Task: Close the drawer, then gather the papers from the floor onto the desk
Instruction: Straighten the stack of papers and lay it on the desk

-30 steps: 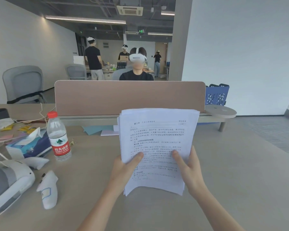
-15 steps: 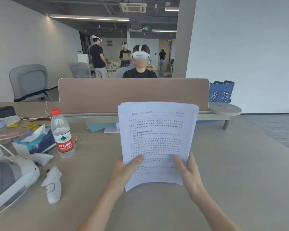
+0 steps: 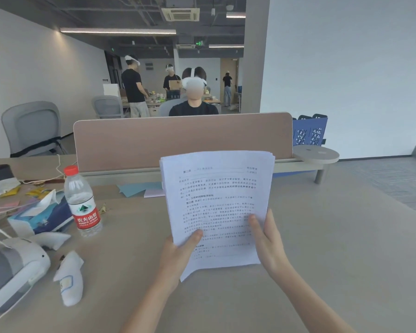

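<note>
A stack of white printed papers (image 3: 216, 200) stands nearly upright over the beige desk (image 3: 322, 248), its bottom edge close to or resting on the desktop. My left hand (image 3: 178, 255) grips the lower left edge with the thumb on the front sheet. The lower right edge is held the same way by my right hand (image 3: 269, 239). The drawer and the floor under the desk are out of view.
A water bottle (image 3: 82, 200), a tissue pack (image 3: 41, 217), a white headset (image 3: 7, 272) and a white controller (image 3: 69, 280) crowd the desk's left side. A tan partition (image 3: 178, 140) closes the back edge, with a seated person behind it. Coloured sheets (image 3: 139, 188) lie by the partition.
The view has shifted a little, and the stack sits slightly lower and nearer the desk. Both hands keep the same grip on it.
</note>
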{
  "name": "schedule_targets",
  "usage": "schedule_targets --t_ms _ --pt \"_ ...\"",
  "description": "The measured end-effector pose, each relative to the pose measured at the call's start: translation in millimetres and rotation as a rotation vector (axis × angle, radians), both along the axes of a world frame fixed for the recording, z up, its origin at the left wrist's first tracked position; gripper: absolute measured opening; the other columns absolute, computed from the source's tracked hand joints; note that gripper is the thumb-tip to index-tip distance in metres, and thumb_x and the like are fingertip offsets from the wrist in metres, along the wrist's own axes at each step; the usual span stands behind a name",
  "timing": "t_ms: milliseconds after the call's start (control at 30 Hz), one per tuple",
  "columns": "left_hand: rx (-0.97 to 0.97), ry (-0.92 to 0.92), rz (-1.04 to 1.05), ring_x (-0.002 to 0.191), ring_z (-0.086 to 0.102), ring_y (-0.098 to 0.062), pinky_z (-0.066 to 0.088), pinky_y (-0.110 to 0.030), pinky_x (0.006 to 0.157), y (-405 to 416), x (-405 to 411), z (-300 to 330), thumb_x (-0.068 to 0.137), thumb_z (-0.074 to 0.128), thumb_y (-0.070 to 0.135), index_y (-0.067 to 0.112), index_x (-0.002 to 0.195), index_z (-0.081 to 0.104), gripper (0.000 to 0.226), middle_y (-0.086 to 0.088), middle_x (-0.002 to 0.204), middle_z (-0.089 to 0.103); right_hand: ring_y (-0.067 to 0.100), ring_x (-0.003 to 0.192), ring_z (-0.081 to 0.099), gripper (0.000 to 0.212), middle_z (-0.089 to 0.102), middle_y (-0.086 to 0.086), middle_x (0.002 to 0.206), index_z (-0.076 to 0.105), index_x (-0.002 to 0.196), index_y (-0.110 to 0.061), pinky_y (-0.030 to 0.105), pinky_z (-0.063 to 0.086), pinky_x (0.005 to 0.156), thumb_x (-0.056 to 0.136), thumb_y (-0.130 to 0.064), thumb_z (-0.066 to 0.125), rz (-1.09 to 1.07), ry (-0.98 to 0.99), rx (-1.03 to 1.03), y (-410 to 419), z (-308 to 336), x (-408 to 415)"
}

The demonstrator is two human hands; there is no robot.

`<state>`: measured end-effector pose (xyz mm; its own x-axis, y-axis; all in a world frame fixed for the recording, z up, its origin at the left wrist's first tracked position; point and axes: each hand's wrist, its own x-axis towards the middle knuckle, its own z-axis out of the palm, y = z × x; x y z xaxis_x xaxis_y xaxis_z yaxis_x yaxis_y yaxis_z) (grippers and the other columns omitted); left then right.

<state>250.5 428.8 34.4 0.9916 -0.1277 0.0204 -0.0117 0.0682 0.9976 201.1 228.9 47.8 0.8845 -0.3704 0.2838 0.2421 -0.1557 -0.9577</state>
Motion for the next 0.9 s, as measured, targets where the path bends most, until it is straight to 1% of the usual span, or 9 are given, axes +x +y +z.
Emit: schedule_targets --t_ms 133,267,333,400,500,567,633,733,900 --pt "-0.006 0.006 -0.004 0.084 0.071 0.007 0.053 -0.014 0.07 -6 -4 -6 0.087 0.072 0.024 0.033 0.093 0.074 0.011 0.024 0.088 0.077 -0.012 0.089 0.06 0.005 0.062 -0.041 0.088 0.049 0.104 -0.026 0.019 0.047 0.078 0.106 -0.022 0.047 -0.02 0.044 0.006 -1 -14 -1" --pt "0.041 0.039 0.028 0.093 0.07 0.001 0.052 -0.027 0.085 -9 -1 -10 0.085 0.073 0.034 0.037 0.089 0.075 0.006 0.025 0.09 0.077 -0.006 0.092 0.062 0.004 0.067 -0.028 0.097 0.052 0.107 -0.02 0.024 0.048 0.085 0.105 -0.022 0.05 -0.084 0.071 0.014 0 -22 -1" --pt "0.054 0.032 0.015 0.094 0.068 0.003 0.05 -0.024 0.082 -11 -1 -8 0.086 0.072 0.036 0.039 0.088 0.074 0.004 0.029 0.086 0.075 0.007 0.099 0.064 0.008 0.069 -0.011 0.107 0.054 0.11 -0.017 0.031 0.049 0.089 0.105 -0.022 0.051 -0.096 0.099 0.001 0 -23 -2" --pt "0.055 0.043 -0.006 0.089 0.068 0.006 0.05 -0.019 0.073 -13 1 -6 0.088 0.069 0.035 0.038 0.089 0.072 0.004 0.03 0.081 0.074 0.015 0.09 0.063 0.017 0.069 0.001 0.101 0.053 0.106 -0.006 0.033 0.049 0.08 0.103 -0.023 0.054 -0.133 0.12 -0.006 -5 -19 -2" --pt "0.063 0.066 -0.096 0.092 0.068 0.008 0.052 -0.017 0.074 -18 2 -3 0.091 0.062 0.044 0.039 0.098 0.07 0.012 0.028 0.092 0.075 0.005 0.085 0.066 0.01 0.069 -0.009 0.096 0.058 0.104 -0.014 0.032 0.05 0.074 0.098 -0.022 0.061 -0.196 0.119 -0.056 -18 -10 -6" --pt "0.067 0.08 -0.144 0.099 0.069 0.001 0.053 -0.023 0.081 -29 0 1 0.092 0.057 0.048 0.038 0.101 0.07 0.018 0.021 0.101 0.076 0.012 0.088 0.068 0.007 0.071 -0.006 0.097 0.061 0.102 -0.02 0.036 0.052 0.077 0.097 -0.024 0.062 -0.227 0.149 -0.04 -31 -6 -10" --pt "0.049 0.09 -0.172 0.094 0.066 0.005 0.05 -0.017 0.072 -41 -3 5 0.096 0.053 0.045 0.038 0.095 0.067 0.015 0.025 0.091 0.075 0.022 0.078 0.062 0.014 0.068 -0.005 0.087 0.06 0.093 -0.012 0.038 0.047 0.07 0.096 -0.025 0.056 -0.243 0.192 -0.008 -46 -7 -11" --pt "0.039 0.108 -0.23 0.082 0.067 0.013 0.049 -0.015 0.067 -64 -11 11 0.098 0.048 0.046 0.037 0.094 0.067 0.021 0.029 0.081 0.074 0.02 0.071 0.04 0.02 0.046 0.002 0.074 0.047 0.079 -0.001 0.033 0.029 0.065 0.094 -0.014 0.044 -0.248 0.253 0.062 -74 -5 -20" --pt "0.009 0.118 -0.158 0.076 0.071 0.002 0.053 -0.022 0.061 -110 -13 -1 0.098 0.052 0.043 0.028 0.096 0.068 0.022 0.017 0.087 0.075 0.02 0.073 0.066 0.031 0.076 0.004 0.087 0.073 0.092 -0.01 0.032 0.052 0.069 0.096 -0.007 0.042 -0.262 0.335 0.047 -120 -6 -42"
